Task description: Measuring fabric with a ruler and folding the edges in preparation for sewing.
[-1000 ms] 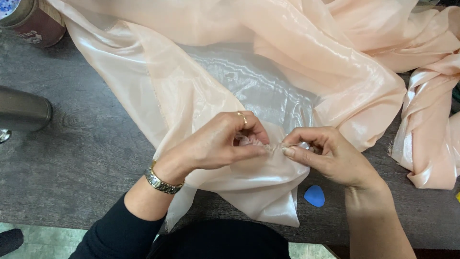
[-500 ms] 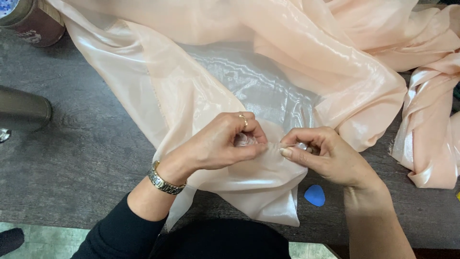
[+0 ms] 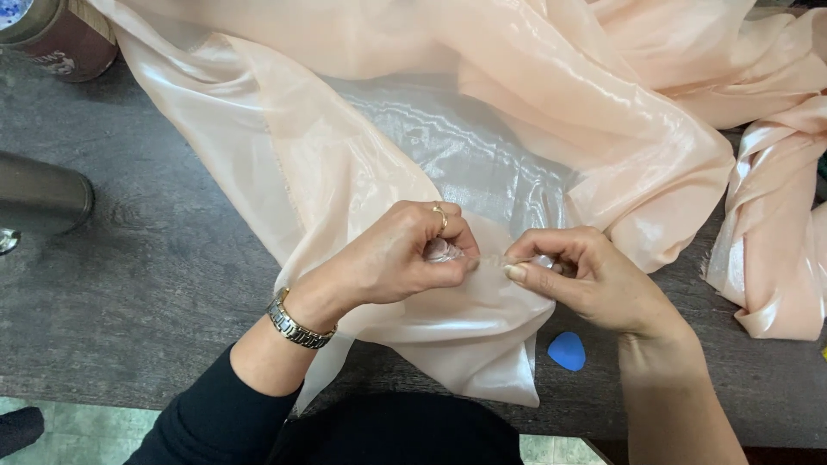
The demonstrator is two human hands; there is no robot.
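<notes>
On the table [image 3: 146, 284], left hand [image 3: 401, 258] and right hand [image 3: 594, 280] pinch peach fabric [image 3: 362, 172].

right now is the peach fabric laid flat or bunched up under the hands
Bunched up. The peach fabric lies in loose folds across the table, and the left hand and right hand pinch a gathered bit between fingertips.

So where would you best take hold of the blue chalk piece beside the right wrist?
Pinch the blue chalk piece across its two flat-lying edges, coming from above on the near side. It lies flat on the table, clear of the peach fabric, just left of the right hand's wrist.
</notes>
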